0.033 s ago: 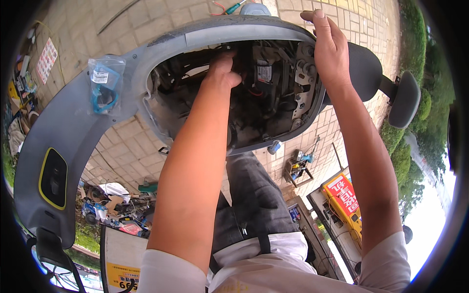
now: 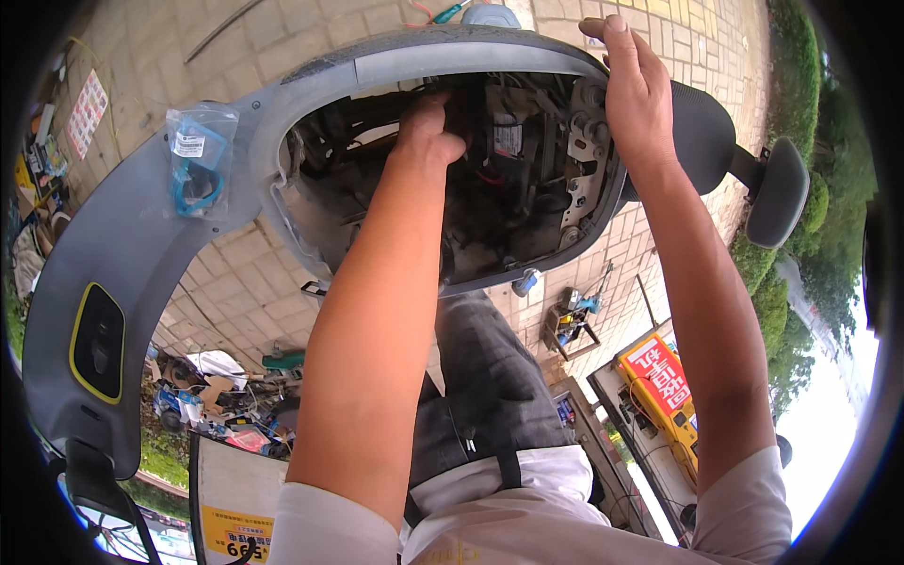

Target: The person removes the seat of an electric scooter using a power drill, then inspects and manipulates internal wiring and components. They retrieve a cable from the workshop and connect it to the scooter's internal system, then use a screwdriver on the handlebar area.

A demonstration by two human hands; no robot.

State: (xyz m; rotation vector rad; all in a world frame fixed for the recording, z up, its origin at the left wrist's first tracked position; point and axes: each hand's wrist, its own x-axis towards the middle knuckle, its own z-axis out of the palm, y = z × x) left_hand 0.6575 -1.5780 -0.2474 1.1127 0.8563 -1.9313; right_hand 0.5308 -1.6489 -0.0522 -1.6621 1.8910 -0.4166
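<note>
A grey scooter body lies across the view, its inner compartment uncovered. My left hand reaches into that cavity; the thumb shows, while the fingers disappear among dark parts, so what they touch is hidden. To its right sit a black unit with a white label and a metal bracket. My right hand rests against the body's right rim, beside the black seat. Its visible fingers extend past the edge and hold nothing. A clear plastic bag with a blue-framed part lies on the left panel.
Paving bricks surround the scooter. A green-handled screwdriver lies beyond it. Below are a tool carrier and a pile of scrap parts. A padded backrest projects at right; a blue-capped fitting sits at the near rim.
The scooter body and bag appear slightly farther left and up in the picture. Both hands stay in nearly the same places.
</note>
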